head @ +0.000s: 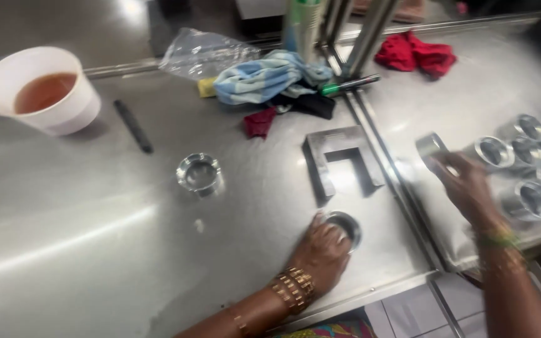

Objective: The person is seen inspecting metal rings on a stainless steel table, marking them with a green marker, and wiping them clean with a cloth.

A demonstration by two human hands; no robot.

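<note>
My left hand (322, 251) rests on a metal ring (345, 226) lying flat on the steel table (95, 250), fingers curled around its near rim. My right hand (464, 184) holds another metal ring (431, 146) lifted above the right-hand steel tray (421, 206). Several more shiny rings (527, 163) stand packed together at the right. A lone ring (200, 173) sits on the table further left. A dark U-shaped metal block (340, 159) lies just beyond my left hand. Both wrists wear bracelets.
A white cup of brown liquid (42, 91) stands far left, a black pen (134, 126) beside it. Blue striped cloth (264, 78), clear plastic bag (201, 53), red rags (416, 55), a green marker (349, 84) and upright metal posts (370, 31) crowd the back.
</note>
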